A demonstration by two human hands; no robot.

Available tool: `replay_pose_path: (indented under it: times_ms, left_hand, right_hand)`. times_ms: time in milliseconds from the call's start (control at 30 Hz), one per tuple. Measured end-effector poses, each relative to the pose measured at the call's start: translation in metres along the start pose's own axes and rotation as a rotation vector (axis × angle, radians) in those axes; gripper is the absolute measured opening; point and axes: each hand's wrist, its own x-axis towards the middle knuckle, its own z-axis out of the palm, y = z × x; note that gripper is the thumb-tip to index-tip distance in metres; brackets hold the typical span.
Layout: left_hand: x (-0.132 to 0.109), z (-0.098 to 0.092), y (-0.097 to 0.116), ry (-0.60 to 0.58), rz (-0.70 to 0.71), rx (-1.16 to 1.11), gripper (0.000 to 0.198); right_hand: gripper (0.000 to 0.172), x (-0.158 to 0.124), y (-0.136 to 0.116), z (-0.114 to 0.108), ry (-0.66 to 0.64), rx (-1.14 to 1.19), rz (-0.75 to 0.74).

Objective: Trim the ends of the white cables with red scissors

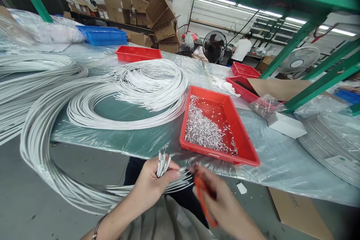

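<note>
Several white cables [162, 165] stick up out of my left hand [157, 180], whose fingers are wrapped round them; its thumb and forefinger pinch one cable end pointing right. My right hand [218, 198] grips red-handled pliers [201, 195], blurred, with their jaws close to that cable end. More cables [180, 182] lie below the hands, over the lap, and run left into a large bundle [39, 146]. Just beyond the hands, a red tray [244, 146] holds a heap of small shiny metal pieces [204, 129].
Coiled white cables [152, 82] cover the left of the plastic-covered table [135, 142]. Behind stand a blue tray [104, 36] and a red tray [137, 53]. A white box [287, 125] and green posts [306, 82] are at right. A person [241, 48] is far back near a fan [214, 46].
</note>
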Motion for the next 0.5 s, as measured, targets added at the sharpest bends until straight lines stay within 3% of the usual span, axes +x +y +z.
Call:
replay_pose_path:
  times_ms: [67, 133, 233, 333, 433, 500]
  left_hand:
    - [-0.001, 0.0, 0.002, 0.019, 0.036, 0.032, 0.01]
    - [0.0, 0.001, 0.004, 0.069, -0.001, 0.009, 0.008]
    - [0.002, 0.001, 0.006, 0.105, -0.106, -0.07, 0.011]
    - [0.003, 0.003, 0.006, 0.089, -0.132, -0.084, 0.014]
    - [0.001, 0.004, 0.004, 0.074, -0.111, -0.082, 0.012]
    - [-0.001, 0.006, 0.002, 0.054, -0.088, -0.072, 0.011]
  right_hand:
    - [0.022, 0.003, 0.007, -0.003, 0.158, 0.183, 0.011]
    - [0.028, 0.0, 0.007, -0.005, 0.193, 0.212, 0.04]
    - [0.054, -0.014, -0.001, -0.001, 0.065, 0.155, 0.053]
    - [0.07, -0.022, -0.013, 0.002, -0.077, -0.051, 0.152]
    - [0.073, -0.02, -0.026, 0.0, -0.247, -0.214, 0.254]
    - [0.068, -0.017, -0.033, 0.0, -0.258, -0.276, 0.282]
